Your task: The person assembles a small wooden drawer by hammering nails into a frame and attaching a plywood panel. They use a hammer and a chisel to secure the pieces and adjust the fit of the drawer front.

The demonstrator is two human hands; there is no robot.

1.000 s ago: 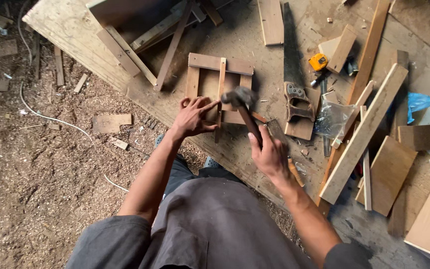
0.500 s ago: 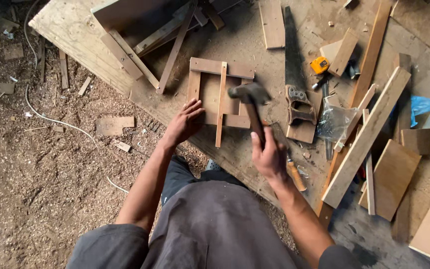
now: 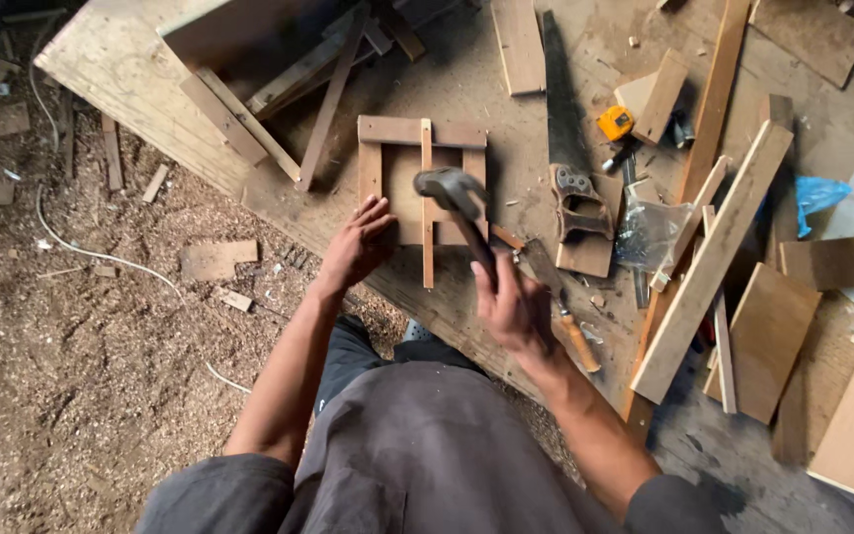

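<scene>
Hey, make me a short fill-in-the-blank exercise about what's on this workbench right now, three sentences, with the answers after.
1. The right hand grips a ____ by its handle above the small wooden frame.
2. The left hand rests on the frame's ____ side.
3. The handsaw lies to the ____ of the frame, near a yellow tape measure.

Missing words: hammer; left; right

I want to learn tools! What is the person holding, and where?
The right hand holds a hammer by its handle; the left hand rests on the wooden frame.
</scene>
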